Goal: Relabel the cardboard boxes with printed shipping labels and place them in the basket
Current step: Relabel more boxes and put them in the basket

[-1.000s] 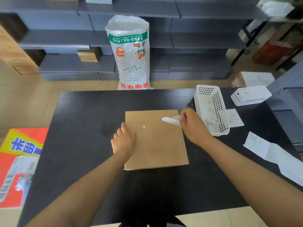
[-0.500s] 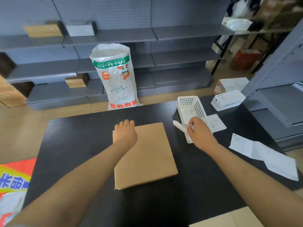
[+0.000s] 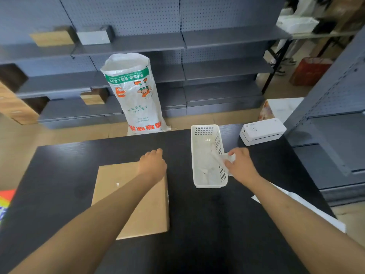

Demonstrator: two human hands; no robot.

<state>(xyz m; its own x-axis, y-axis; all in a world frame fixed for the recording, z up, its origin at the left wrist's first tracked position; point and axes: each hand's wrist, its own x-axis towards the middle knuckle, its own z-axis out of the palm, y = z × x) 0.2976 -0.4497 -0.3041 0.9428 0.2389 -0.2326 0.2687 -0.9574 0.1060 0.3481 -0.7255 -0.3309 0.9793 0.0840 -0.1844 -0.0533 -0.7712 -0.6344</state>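
Observation:
A flat brown cardboard box [image 3: 146,210] lies on the black table [image 3: 207,224], with a small white scrap of label left on its top. My left hand [image 3: 153,165] grips the box at its far right corner, fingers curled over the edge. A white perforated plastic basket [image 3: 197,155] stands to the right of the box and holds crumpled white paper. My right hand [image 3: 240,165] pinches a peeled white label strip [image 3: 227,158] at the basket's right wall.
A white label printer [image 3: 261,131] sits at the table's far right corner. White paper sheets [image 3: 308,210] lie along the right edge. A tall printed white sack [image 3: 136,93] stands on the floor behind the table, before grey shelving [image 3: 217,40].
My right hand carried the peeled strip off the box to the basket's right side. My left hand slid from the box's left edge to its far right corner. The camera tilted up.

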